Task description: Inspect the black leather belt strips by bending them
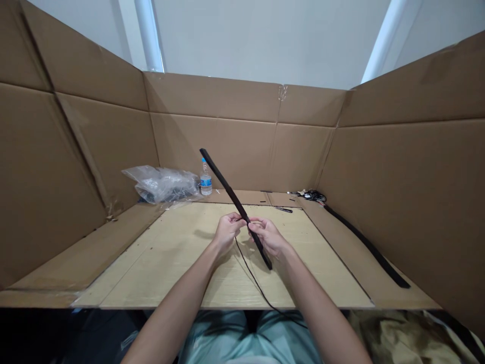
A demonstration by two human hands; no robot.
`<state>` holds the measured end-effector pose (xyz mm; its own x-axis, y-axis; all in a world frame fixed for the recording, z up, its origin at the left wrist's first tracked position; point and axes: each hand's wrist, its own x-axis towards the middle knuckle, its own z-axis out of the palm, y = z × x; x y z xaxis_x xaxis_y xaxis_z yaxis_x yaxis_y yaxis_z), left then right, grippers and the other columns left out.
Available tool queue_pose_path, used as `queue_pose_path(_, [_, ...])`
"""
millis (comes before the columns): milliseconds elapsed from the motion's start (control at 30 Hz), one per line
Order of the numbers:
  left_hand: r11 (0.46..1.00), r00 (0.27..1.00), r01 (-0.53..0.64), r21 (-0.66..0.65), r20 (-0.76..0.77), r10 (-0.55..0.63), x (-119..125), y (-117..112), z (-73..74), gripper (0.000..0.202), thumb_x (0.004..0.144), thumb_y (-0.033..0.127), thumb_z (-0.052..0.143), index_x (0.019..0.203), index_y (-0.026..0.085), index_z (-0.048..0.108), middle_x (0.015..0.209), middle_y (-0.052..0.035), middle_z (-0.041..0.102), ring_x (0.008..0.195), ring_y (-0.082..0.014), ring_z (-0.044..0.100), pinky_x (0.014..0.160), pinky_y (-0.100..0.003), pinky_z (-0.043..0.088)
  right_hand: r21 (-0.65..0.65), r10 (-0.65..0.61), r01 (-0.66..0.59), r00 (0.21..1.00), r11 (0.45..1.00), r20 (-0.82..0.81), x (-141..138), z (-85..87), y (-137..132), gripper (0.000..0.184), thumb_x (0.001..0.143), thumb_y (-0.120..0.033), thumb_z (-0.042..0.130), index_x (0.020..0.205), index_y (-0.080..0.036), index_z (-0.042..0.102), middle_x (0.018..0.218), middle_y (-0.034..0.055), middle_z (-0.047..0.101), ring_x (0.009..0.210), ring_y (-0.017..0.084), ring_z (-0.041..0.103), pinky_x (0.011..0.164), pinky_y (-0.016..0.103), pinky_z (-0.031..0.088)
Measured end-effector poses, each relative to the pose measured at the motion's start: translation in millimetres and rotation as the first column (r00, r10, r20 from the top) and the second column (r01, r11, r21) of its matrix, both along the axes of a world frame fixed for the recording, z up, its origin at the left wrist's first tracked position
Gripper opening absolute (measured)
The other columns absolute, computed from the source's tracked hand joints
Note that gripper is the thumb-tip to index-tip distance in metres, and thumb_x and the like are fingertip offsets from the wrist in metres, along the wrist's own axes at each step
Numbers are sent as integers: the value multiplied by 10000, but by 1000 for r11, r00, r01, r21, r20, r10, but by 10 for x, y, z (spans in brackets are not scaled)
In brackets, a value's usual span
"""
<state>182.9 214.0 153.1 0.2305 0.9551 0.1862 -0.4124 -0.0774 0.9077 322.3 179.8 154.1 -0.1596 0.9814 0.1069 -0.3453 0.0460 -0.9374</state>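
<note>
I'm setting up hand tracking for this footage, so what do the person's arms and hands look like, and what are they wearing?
The left hand and right hand are bare, with no gloves. The left forearm and right forearm show no sleeves, watch or bands. At the bottom of the view is a pale teal garment.

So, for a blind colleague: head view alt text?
The left hand and right hand grip a long black strip above a pale wooden board, a thin black cord hanging down. Cardboard walls surround it, with a water bottle and plastic bag behind.
</note>
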Motion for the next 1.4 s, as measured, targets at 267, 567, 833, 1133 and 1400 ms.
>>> queue_pose_path(267, [988, 988, 152, 22, -42, -151, -30, -8, -26, 444, 498, 412, 849, 686, 90, 608, 492, 30, 468, 391, -19, 288, 405, -200, 106, 84, 59, -66, 995, 994, 80, -5, -8, -4, 462, 545, -388, 857, 789, -144, 549, 670, 6, 631, 533, 109, 585, 486, 213, 463])
queue_pose_path(567, [986, 985, 164, 37, -54, -162, -4, -37, -5, 413, 536, 395, 835, 734, 89, 640, 532, -11, 545, 402, -30, 330, 407, -205, 123, 30, 46, -47, 998, 998, 42, -48, 21, 14, 501, 664, -595, 709, 758, -165, 469, 544, -26, 545, 379, 49, 403, 354, 171, 261])
queue_pose_path(833, [996, 997, 70, 49, 8, -71, 75, -52, 14, 438, 482, 406, 850, 671, 106, 593, 483, 64, 408, 384, -3, 198, 408, -213, 82, 7, -18, 18, 994, 1000, 106, -57, 108, -19, 519, 650, -623, 687, 743, -170, 451, 499, -48, 494, 353, 34, 337, 340, 161, 190])
queue_pose_path(1133, [999, 999, 52, 8, -5, -52, 31, -10, -27, 507, 483, 469, 841, 606, 152, 465, 437, 60, 420, 363, -17, 233, 405, -201, 104, 15, 46, -45, 999, 999, -29, -36, 77, 0, 464, 642, -543, 745, 769, -144, 545, 588, 10, 581, 448, 78, 472, 409, 194, 333])
queue_pose_path(1400, [998, 998, 55, -13, -21, -56, -32, 10, -13, 519, 428, 464, 862, 632, 129, 521, 470, 67, 406, 378, -10, 235, 405, -205, 94, 11, 2, -2, 1000, 1000, 4, 15, 54, -30, 490, 490, -356, 880, 830, -117, 620, 676, 25, 662, 551, 83, 563, 529, 194, 444])
